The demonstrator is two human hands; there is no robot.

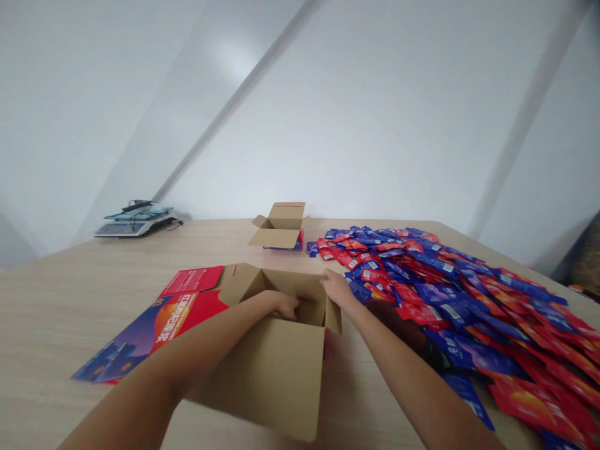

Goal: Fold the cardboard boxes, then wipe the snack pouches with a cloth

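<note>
An opened cardboard box point(262, 369) stands in front of me, its plain brown flaps folded outward. My left hand point(284, 306) reaches down inside it with curled fingers, close to the inner floor; nothing shows in that fist. At the far right corner, the fingers of my right hand point(334, 287) are closed over the rim of the box. Left of the box, and partly behind my left forearm, lies a flat printed cardboard piece point(164, 319) in red and blue.
A large pile of red and blue sachets point(435, 287) spreads over the table's right side. Another open box point(280, 234) stands near the wall. A scale point(134, 225) with items stacked on it sits at the back left. Something dark, partly hidden, lies beside my right forearm.
</note>
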